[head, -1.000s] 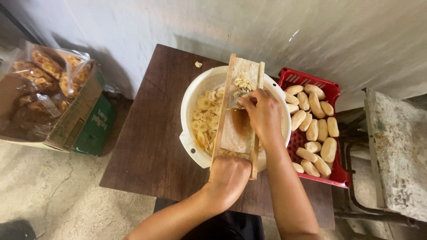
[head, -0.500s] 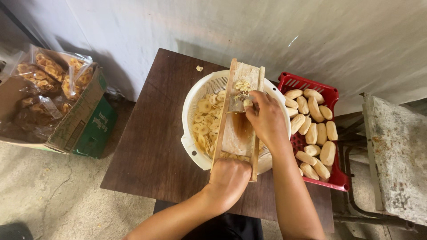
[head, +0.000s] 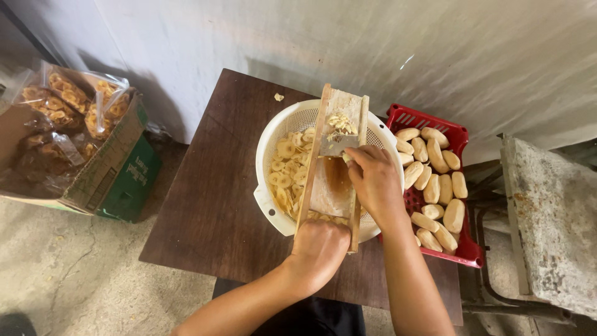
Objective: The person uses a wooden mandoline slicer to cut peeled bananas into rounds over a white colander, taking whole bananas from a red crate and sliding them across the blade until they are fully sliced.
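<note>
Slicing board of pale wood (head: 336, 162), long and narrow with raised side rails and a metal blade (head: 339, 146) set across it, is laid over a round white plastic colander (head: 268, 186). The right hand (head: 373, 180) has been drawn back down the board from just beside the blade to the middle over the last second, so one stroke appears finished. Its fingers are curled narrow over something pressed to the wood; what is held cannot be told. The left hand (head: 318, 249) is closed around the board's near end. Thin yellow round slices (head: 287, 168) are piled in the colander, and scraps (head: 342, 123) are gathered above the blade. A red plastic crate (head: 463, 134) of peeled pale fruit (head: 435, 186) is set touching the colander's right side. All is borne on a dark brown wooden table (head: 211, 205) against a whitewashed wall (head: 311, 37). On the concrete floor (head: 74, 280) to the left, a cardboard box (head: 99, 168) of bagged chips (head: 68, 93) is seen.
</note>
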